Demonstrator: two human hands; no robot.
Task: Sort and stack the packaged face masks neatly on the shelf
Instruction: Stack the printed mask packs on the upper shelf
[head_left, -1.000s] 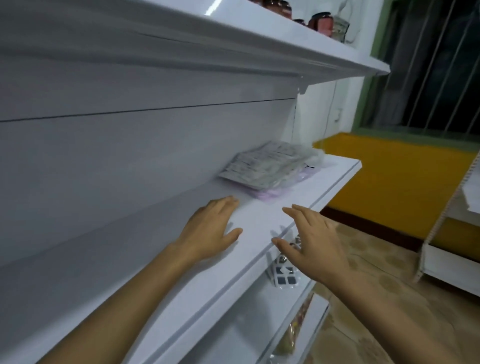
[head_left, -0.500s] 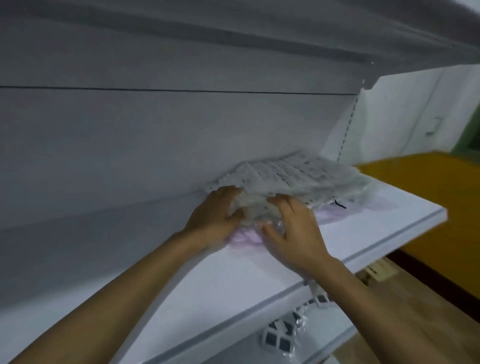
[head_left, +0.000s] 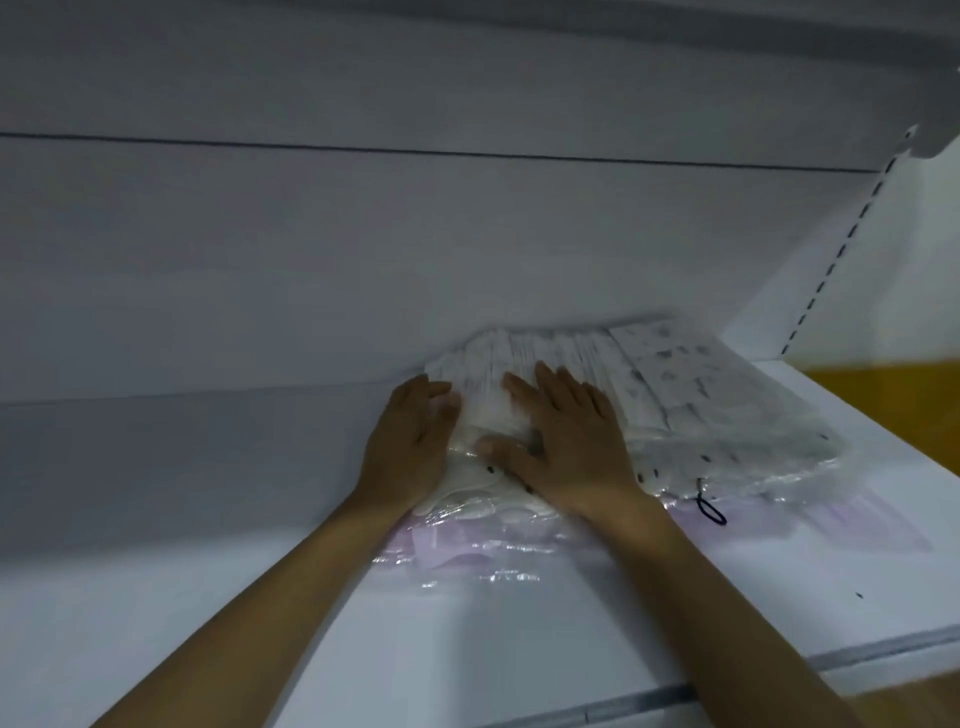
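Observation:
A pile of packaged face masks (head_left: 691, 400) in clear plastic lies on the white shelf (head_left: 156, 613), against the back panel. The upper packs are white with dark print; pale pink packs (head_left: 467, 551) stick out underneath at the front. My left hand (head_left: 410, 447) rests flat on the pile's left end, fingers pointing to the back. My right hand (head_left: 566, 441) lies flat on top of the pile beside it, thumb toward the left hand. A black ear loop (head_left: 709, 506) hangs out at the front of the pile.
The grey-white back panel (head_left: 363, 249) rises behind the pile, and an upper shelf (head_left: 675, 47) overhangs it. A slotted upright (head_left: 841, 249) marks the shelf's right end. A yellow wall (head_left: 893, 400) lies beyond it. The shelf's front edge (head_left: 779, 670) runs at the lower right.
Both hands went from the bare shelf to the mask pile and now press flat on it. The view moved closer and to the right.

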